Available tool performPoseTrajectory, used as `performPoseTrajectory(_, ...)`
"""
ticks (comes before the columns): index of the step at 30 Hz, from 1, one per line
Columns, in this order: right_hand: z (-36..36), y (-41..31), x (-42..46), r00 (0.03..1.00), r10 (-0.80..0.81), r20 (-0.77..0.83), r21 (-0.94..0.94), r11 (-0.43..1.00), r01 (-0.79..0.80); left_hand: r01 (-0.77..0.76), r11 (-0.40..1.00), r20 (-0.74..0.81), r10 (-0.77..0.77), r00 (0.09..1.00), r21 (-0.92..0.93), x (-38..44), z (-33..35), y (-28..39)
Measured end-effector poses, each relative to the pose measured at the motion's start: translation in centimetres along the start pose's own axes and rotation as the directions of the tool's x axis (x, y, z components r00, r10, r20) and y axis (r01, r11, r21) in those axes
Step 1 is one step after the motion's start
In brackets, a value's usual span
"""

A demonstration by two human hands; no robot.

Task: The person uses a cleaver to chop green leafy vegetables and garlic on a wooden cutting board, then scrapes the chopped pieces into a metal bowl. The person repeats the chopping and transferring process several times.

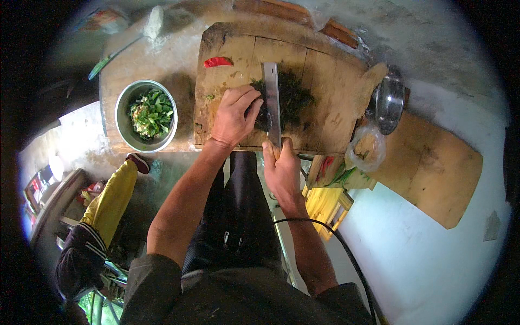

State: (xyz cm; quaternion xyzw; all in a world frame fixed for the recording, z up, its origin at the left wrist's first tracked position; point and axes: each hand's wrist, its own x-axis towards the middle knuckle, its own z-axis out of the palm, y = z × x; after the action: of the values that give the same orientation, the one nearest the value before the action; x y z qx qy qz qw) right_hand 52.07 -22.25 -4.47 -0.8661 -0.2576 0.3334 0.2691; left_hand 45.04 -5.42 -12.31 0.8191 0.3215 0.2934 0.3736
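Observation:
My right hand [280, 170] grips the wooden handle of a cleaver [273, 101]. Its broad blade points away from me and crosses a heap of dark chopped greens [294, 97] on a thick wooden cutting board [333, 122]. Just left of the blade, my left hand [237, 111] has its fingers curled over the near part of the greens, holding them against the board. Part of the heap is hidden by that hand and the blade. A piece of red chili pepper [218, 61] lies at the board's far left.
Left of the board stands a metal bowl [174, 118] of chopped greens and pale bits. At right are a shiny metal basin [390, 101], a clear plastic bag [367, 148] and red and green peppers [341, 174] lower down. A seated person's yellow-trousered leg [113, 191] extends at left.

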Motion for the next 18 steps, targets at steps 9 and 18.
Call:
performPoseTrajectory(9,2.8,0.5,3.2,0.996,-0.054,-0.077,-0.066,0.997,0.049,-0.065,0.998,0.001,0.065,0.998,0.004,0.0,0.8,-0.9)
performPoseTrajectory(18,1.1,-0.5,2.9,0.997,0.006,-0.082,0.127,0.992,0.004,-0.015,0.998,-0.032,0.013,0.999,-0.064,-0.3,0.1,-0.8)
